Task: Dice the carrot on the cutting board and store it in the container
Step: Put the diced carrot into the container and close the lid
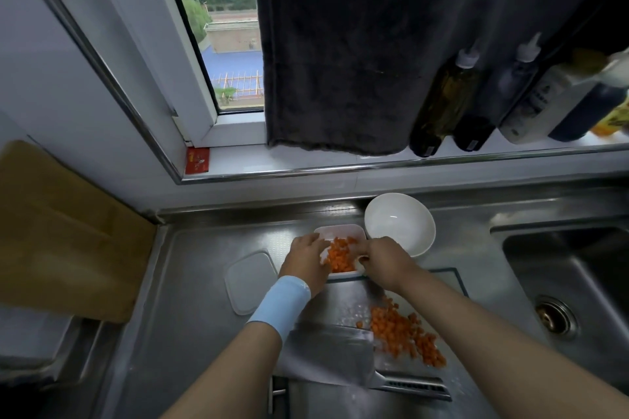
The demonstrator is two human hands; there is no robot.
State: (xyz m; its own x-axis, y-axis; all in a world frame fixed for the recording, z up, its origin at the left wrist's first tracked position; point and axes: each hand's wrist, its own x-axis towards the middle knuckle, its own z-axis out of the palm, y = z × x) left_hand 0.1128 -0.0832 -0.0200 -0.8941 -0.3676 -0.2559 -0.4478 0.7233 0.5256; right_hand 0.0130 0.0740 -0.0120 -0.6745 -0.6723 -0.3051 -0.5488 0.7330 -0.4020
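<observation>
1. Left hand [308, 258], just below frame centre, light blue wristband [282, 303] on the wrist: fingers lie fairly straight across the left rim of the white rectangular plastic container [335, 231], tips among the dice. Released, not clenched, as far as shows.
2. Right hand [384, 262]: fingers curled at the container's right rim. Cannot tell whether they pinch the rim, hold dice, or hold nothing.
3. Diced orange carrot [340, 255] fills the container's near part; the far end shows bare white floor.
4. A second, larger heap of carrot dice [401, 333] lies lower right of centre on the translucent cutting board [343, 299], well apart from both hands. Judgement: transfer partly done.
5. Appearance: small, roughly even bright orange cubes, loosely scattered at the heap's edges.
6. Handling, judged: each cube light, stiff, probably moist and a little slippery; they roll and scatter, not fragile. Best taken as a cupped handful from the heap's middle, or scooped on a blade; single pinches would be slow.
7. Broad steel cleaver [323, 354] lies flat on the board beside the heap, handle toward the bottom edge.
8. Translucent square lid [250, 282] lies left of the container on the stainless steel counter [190, 299]; a round white bowl [401, 231] sits at the container's upper right.
</observation>
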